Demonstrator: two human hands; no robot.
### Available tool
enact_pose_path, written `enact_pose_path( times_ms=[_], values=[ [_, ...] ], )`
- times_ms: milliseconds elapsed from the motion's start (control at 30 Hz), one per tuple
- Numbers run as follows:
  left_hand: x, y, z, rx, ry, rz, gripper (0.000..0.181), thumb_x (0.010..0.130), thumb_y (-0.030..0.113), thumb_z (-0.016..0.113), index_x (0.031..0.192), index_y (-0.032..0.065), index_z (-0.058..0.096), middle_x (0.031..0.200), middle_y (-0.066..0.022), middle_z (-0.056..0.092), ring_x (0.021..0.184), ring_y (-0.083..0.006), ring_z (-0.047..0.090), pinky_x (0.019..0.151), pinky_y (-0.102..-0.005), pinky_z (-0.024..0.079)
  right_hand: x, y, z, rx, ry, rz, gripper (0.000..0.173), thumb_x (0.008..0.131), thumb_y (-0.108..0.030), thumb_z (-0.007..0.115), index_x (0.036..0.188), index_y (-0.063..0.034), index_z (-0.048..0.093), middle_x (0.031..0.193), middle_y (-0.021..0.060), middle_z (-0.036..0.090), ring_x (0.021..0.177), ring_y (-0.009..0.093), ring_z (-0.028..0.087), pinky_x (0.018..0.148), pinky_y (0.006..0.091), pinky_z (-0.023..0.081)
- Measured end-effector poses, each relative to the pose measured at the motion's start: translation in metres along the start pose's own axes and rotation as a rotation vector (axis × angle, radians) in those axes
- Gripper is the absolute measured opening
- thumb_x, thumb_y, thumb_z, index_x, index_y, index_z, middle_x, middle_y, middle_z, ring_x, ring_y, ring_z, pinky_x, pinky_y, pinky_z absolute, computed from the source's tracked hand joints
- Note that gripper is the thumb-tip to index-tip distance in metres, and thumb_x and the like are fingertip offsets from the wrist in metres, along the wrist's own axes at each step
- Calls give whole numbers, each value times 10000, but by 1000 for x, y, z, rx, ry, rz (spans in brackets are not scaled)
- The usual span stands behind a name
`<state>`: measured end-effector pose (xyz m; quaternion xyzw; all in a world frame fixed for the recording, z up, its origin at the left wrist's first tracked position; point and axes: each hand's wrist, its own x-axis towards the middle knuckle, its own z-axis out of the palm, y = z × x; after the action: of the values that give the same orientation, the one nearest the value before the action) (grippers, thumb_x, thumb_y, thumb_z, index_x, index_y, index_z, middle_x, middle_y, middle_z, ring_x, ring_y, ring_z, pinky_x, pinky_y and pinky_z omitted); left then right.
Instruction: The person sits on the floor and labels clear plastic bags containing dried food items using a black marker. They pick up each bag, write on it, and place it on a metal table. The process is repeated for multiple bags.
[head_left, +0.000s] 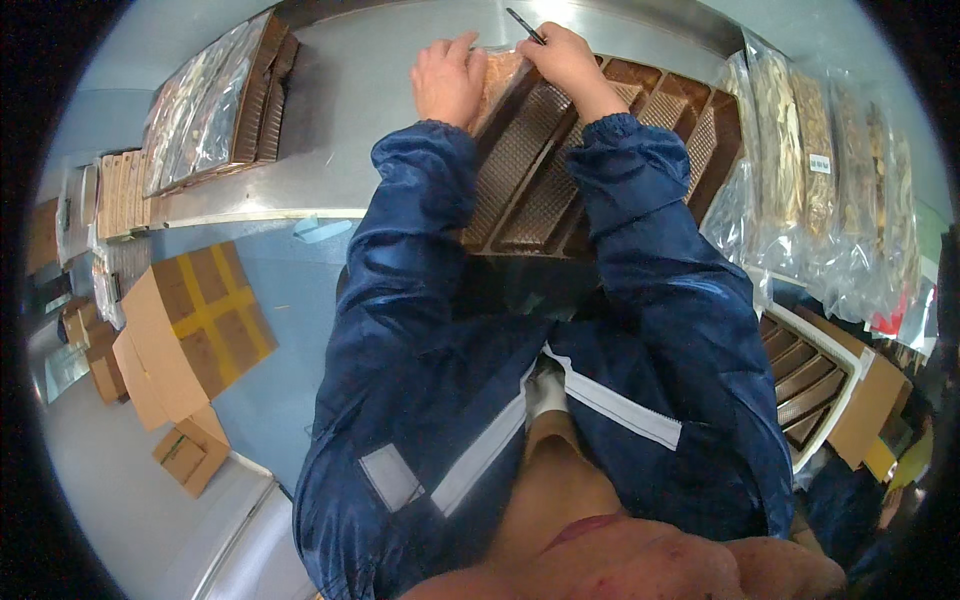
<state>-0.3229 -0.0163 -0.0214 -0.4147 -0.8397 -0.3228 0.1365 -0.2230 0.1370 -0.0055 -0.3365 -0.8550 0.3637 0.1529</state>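
Note:
A brown plastic tray (551, 161) with several long, textured compartments lies on the steel table before me. At its left edge is a clear packet (501, 79) of orange-tan food. My left hand (448, 82) rests on the packet's left side with its fingers apart. In my right hand (568, 64) is a slim black pen-like tool (525, 25), gripped between thumb and fingers and pointing up and left. That hand is over the tray's far edge, close to the packet's right corner. The packet's near part is partly hidden by my left sleeve.
Stacked brown trays with clear bagged food (210, 112) stand on the steel table (341, 97) at left. Several clear bags of dried food (787, 150) line the right side. An open cardboard box (199, 322) is below left; a white crate (844, 375) with brown trays is lower right.

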Motion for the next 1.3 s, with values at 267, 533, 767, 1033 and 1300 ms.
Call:
enact_pose_path(
  times_ms=[267, 533, 767, 1033, 1300],
  values=[
    [-5, 18, -9, 87, -185, 133, 576, 826, 515, 690, 1214, 90, 673, 1063, -214, 586, 1032, -371, 543, 889, -456, 474, 14, 8, 10, -58, 15, 61, 286, 789, -236, 640, 900, 16, 715, 942, 267, 682, 934, 444, 654, 845, 483, 524],
    [5, 6, 5, 113, -240, 160, 526, 842, 386, 704, 1273, 95, 622, 1028, -239, 594, 992, -399, 552, 855, -477, 489, 15, 13, -7, -78, -76, -227, 267, 797, -281, 631, 935, -75, 731, 922, 199, 693, 884, 401, 657, 814, 477, 524],
    [5, -17, 6, 101, -412, 372, 399, 891, 174, 610, 1269, 46, 602, 1223, -185, 633, 1069, -384, 569, 930, -487, 442, -9, -4, -4, -58, -55, -602, 289, 739, -313, 694, 734, -27, 735, 765, 193, 679, 759, 376, 662, 718, 466, 538],
    [-5, -15, 32, 445, -467, 390, 551, 1030, 446, 413, 1505, 171, 365, 1581, -71, 310, 1432, -326, 299, 1125, -523, 284, -33, 12, 28, -260, 202, -231, 185, 788, -222, 645, 848, -86, 756, 938, 172, 667, 800, 305, 695, 624, 436, 553],
    [14, -10, 30, 502, -573, 327, 567, 1023, 538, 336, 1520, 266, 332, 1590, -62, 291, 1445, -330, 274, 1135, -577, 239, -38, -6, -32, -37, -124, -79, 273, 771, -169, 655, 1006, -35, 697, 971, 221, 636, 846, 385, 664, 743, 482, 535]
  ],
)
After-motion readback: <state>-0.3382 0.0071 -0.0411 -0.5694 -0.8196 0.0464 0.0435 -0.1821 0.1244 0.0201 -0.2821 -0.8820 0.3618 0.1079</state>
